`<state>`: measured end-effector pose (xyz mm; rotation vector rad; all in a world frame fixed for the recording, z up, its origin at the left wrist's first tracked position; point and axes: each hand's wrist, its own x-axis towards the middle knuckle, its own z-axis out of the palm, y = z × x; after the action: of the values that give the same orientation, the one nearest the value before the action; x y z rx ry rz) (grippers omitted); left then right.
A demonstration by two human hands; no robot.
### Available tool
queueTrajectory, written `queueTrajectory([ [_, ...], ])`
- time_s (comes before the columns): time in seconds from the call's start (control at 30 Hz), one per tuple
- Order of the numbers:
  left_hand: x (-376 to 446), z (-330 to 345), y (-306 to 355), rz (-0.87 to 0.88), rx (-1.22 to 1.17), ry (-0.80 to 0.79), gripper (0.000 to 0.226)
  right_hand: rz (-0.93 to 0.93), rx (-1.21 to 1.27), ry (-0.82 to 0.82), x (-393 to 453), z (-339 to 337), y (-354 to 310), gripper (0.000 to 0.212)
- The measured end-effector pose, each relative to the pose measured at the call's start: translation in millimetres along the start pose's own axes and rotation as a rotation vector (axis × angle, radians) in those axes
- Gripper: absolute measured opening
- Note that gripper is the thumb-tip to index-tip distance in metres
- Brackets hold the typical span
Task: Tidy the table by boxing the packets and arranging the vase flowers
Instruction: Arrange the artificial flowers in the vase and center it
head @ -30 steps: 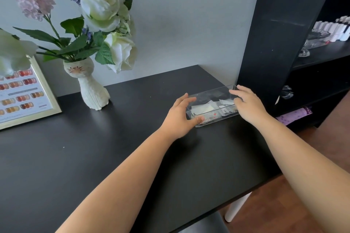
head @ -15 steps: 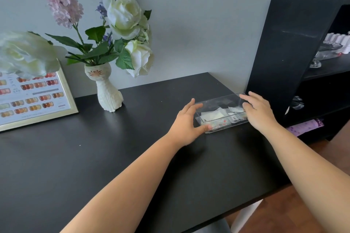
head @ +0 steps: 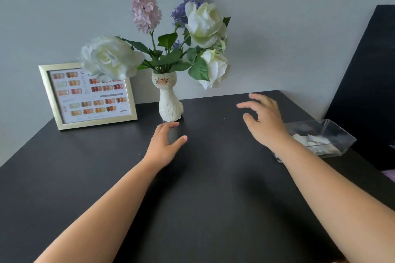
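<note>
Head view looks down on a black table point(head: 213, 209) set against a grey wall point(head: 277, 28). Near the table's back edge, about midway along it, stands a white cat-shaped vase point(head: 168, 100), upright, holding white roses point(head: 203, 21), a pink lilac spike point(head: 143, 4), a bit of purple bloom point(head: 183, 9) and green leaves point(head: 171, 60); one large rose point(head: 109, 57) hangs out to the left in front of a gold picture frame point(head: 87, 96) that leans by the back left corner. The left hand point(head: 164, 145) reaches in low over the tabletop just in front of the vase base, fingers loosely curled, thumb spread away from them, nothing between them; whether the fingertips touch the vase cannot be told. The right hand point(head: 263, 121) hovers to the right of the vase and apart from it, fingers wide and slightly bent, holding nothing. At the table's right edge, behind the right forearm, sits a clear plastic box point(head: 324, 134) with pale packets point(head: 314, 143) lying in it. A black shelf unit point(head: 367, 74) rises just beyond that edge.
</note>
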<state>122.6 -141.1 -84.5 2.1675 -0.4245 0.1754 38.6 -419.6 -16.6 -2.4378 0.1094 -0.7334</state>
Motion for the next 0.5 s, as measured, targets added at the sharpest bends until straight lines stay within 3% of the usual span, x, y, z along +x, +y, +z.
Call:
queueTrajectory([
  [0.13, 15.4, -30.7, -26.0, -0.092, 0.054, 0.036, 0.051, 0.011, 0.171, -0.169, 17.0, 54.0, -32.5, 0.032],
  [0.27, 36.8, -38.1, -34.5, -0.212, -0.025, 0.064, 0.051, 0.222, 0.438, -0.344, 42.6, 106.2, -54.0, 0.035],
  [0.5, 60.2, -26.1, -54.6, -0.266, -0.115, 0.074, 0.052, 0.456, 0.592, -0.362, 63.6, 175.5, -55.2, 0.052],
])
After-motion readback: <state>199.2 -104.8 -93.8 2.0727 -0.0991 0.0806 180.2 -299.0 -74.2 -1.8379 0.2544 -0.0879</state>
